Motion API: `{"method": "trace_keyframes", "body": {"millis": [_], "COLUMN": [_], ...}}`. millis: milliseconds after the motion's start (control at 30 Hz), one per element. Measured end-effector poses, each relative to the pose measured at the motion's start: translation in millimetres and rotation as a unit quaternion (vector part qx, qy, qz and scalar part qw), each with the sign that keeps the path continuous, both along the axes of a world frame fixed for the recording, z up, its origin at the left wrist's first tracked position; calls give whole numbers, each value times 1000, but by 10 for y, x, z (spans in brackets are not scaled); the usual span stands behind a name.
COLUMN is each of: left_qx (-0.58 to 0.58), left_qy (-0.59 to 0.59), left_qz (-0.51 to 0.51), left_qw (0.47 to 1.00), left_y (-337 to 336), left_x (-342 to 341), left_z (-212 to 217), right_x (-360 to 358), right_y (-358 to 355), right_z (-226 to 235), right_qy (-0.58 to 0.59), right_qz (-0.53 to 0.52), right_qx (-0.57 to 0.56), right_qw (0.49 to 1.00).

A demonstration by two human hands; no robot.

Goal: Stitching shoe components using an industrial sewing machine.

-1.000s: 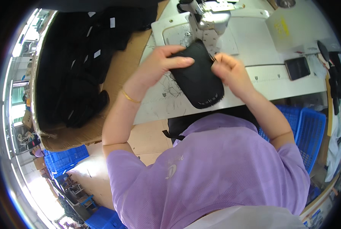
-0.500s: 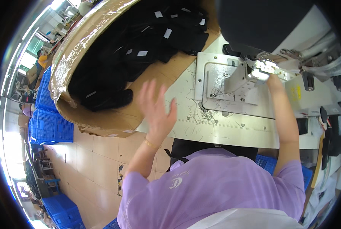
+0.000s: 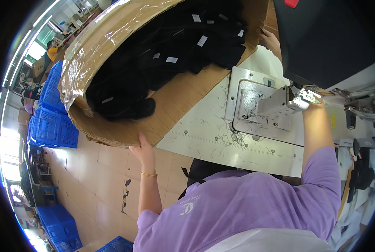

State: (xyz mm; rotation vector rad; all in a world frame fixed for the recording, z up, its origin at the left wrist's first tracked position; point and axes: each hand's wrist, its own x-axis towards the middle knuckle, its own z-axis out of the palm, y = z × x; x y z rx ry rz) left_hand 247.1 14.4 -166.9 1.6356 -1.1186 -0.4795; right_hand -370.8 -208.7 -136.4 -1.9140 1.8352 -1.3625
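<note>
Clasped at its near rim by the left hand [image 3: 144, 152], the cardboard box [image 3: 179, 103] sat left of the sewing machine [image 3: 275, 103]. The right hand [image 3: 272, 43] met its far right edge, closure unclear, apparently for steadiness. Black fabric pieces [image 3: 187, 48] lay heaped inside.

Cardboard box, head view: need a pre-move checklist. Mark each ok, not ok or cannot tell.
1. Left hand on the cardboard box: ok, at its near edge with the thumb over the rim.
2. Right hand gripping the box: cannot tell; it is at the right edge, partly hidden.
3. Black pieces inside the box: ok, piled within its walls.
4. Right forearm clear of the sewing machine: cannot tell; the machine head hides part of the arm.
5. Tabletop free of thread scraps: not ok, loose bits lie beside the machine's plate.
</note>
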Motion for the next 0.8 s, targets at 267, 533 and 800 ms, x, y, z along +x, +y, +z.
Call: {"method": "trace_keyframes", "body": {"millis": [267,533,800], "left_qx": [-42,-485,-319], "left_qy": [30,-291,-567], "left_qz": [-20,58,-132], "left_qw": [998,822,748], "left_y": [-23,-57,-1520], "left_x": [410,-398,-1795], "left_z": [-231,181,1610], "right_x": [640,1267,860], "right_y": [191,872,381], "right_z": [223,437,-112], "right_qy": [3,131,-330], "right_qz": [-128,-172,1], "right_qx": [62,-100,295], "right_qw": [990,971,897]}}
